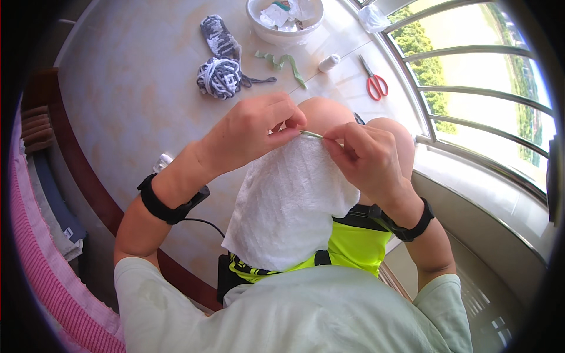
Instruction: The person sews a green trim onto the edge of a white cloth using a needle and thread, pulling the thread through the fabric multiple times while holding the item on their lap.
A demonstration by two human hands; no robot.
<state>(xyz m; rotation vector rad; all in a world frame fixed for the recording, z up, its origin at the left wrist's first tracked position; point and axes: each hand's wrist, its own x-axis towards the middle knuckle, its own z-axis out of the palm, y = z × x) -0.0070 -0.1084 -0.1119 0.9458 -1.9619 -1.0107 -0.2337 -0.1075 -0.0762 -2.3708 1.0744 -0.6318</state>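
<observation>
A white cloth [285,197] lies draped over my lap and thigh, its far edge raised between my hands. Along that edge runs a narrow green fabric strip [311,135]. My left hand [263,122] pinches the strip and cloth edge at the left end, thumb against forefinger. A short way to the right, my right hand [369,154] grips the same strip with fingers curled together. The fingertips hide whether a needle or pin is in them. The stretch of green between both hands looks fairly straight.
On the tiled floor ahead are a grey-and-white yarn ball [219,77], a knitted piece [218,36], a white bowl [253,23] with crumpled material, a loose green strip [285,61], a white thread spool [329,63] and red-handled scissors [375,82]. Metal window bars [465,53] stand to the right.
</observation>
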